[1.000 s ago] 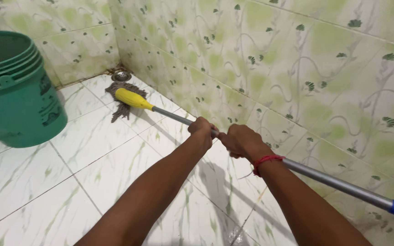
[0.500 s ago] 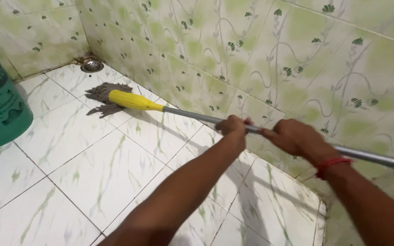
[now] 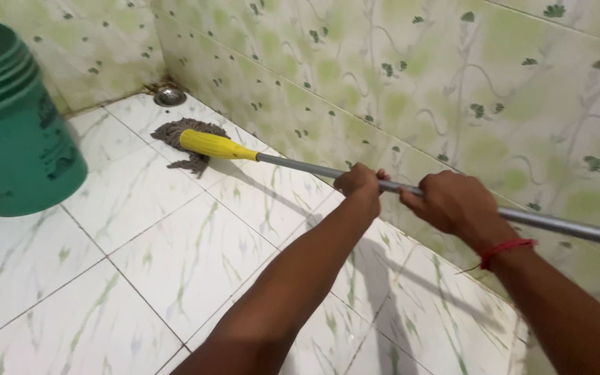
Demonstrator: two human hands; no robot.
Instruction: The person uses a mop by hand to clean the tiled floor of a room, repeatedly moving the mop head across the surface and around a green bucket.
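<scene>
Grey metal mop handle (image 3: 300, 164) is gripped by left hand (image 3: 360, 182) and right hand (image 3: 453, 202); its mop head (image 3: 187, 136) rests on the floor (image 3: 140, 257), green bucket (image 3: 15, 132) at nine o'clock.

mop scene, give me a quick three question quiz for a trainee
1. True or false: both hands grip the grey handle of the mop.
2. Which thing stands at the left edge of the floor? A) a green bucket B) a red stool C) a blue basin
3. Fill in: the round metal drain sits in the ____ of the tiled floor, beyond the mop head.

Key:
1. True: the left hand and the right hand both close around the handle.
2. A, the green bucket.
3. Corner.
</scene>
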